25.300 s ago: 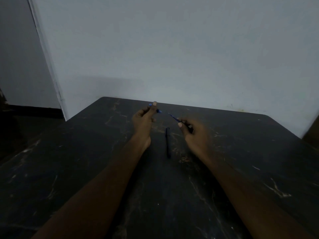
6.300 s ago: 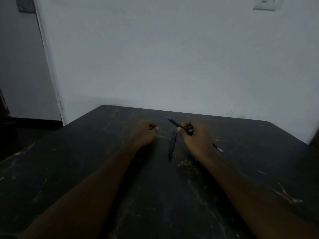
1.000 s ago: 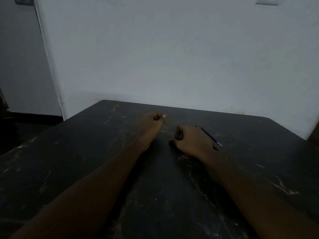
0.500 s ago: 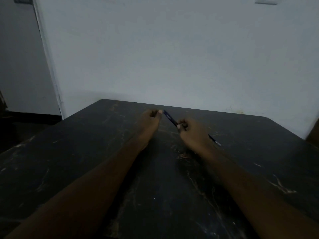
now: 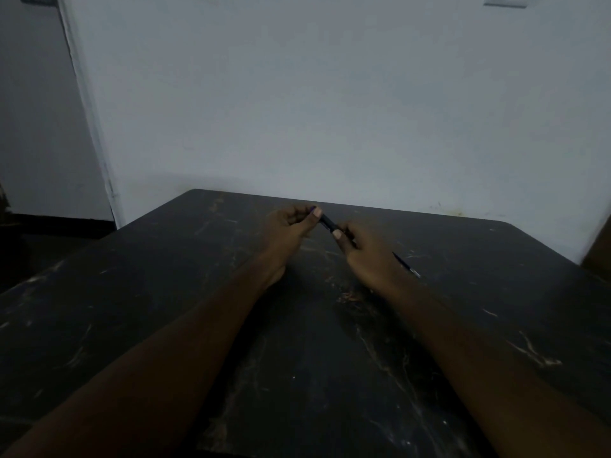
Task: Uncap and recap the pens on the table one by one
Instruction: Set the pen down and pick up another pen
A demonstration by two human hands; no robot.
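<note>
A dark pen (image 5: 327, 222) is held above the far middle of the black table (image 5: 165, 292), slanting down to the right. My left hand (image 5: 287, 231) pinches its upper left end between thumb and fingers. My right hand (image 5: 368, 256) grips its lower right part, thumb on top. Whether the cap is on or off is hidden by the fingers. A second, blue pen (image 5: 407, 266) with a pale tip lies on the table just behind my right hand, partly hidden by it.
The table is scratched and dark, and its far edge meets a pale wall (image 5: 330, 110). To the left the floor drops away beside a door frame (image 5: 89, 110). A brown object (image 5: 600, 246) shows at the right edge.
One second ago my right hand was down on the table over the dark pen. It has lifted the pen, and my left hand has closed on its other end.
</note>
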